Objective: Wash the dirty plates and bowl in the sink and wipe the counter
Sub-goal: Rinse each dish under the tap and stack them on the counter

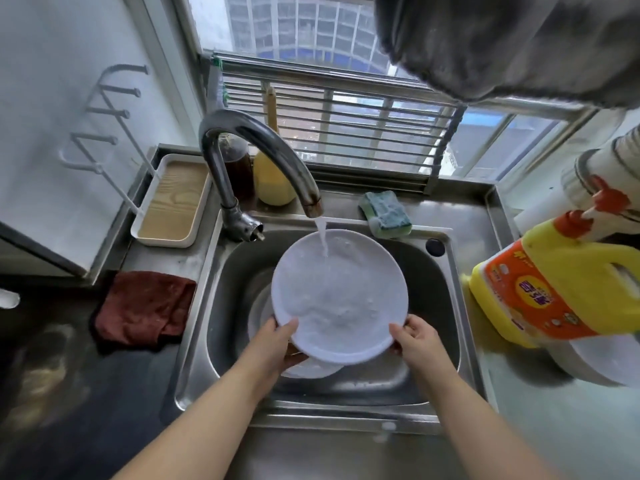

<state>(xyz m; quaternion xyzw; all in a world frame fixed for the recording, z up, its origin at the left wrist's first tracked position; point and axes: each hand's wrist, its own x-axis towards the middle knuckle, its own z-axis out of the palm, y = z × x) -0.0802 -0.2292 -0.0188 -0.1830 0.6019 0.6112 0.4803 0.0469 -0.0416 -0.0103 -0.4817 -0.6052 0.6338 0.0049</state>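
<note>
A white plate [339, 296] is held tilted over the steel sink [446, 299], and water from the faucet [263, 150] runs onto its upper part. My left hand [277, 341] grips the plate's lower left rim. My right hand [415, 339] grips its lower right rim. Under the plate, more white dishes [304, 368] lie in the sink, mostly hidden. A green sponge [386, 213] rests on the sink's back ledge. On the counter to the left of the sink lies a dark red cloth [145, 308].
A yellow detergent bottle [561, 285] stands on the right counter next to a white dish [602, 365]. A wooden tray [173, 199], a dark bottle [239, 164] and a yellow bottle [273, 178] sit behind the faucet. A grey cloth [502, 43] hangs overhead.
</note>
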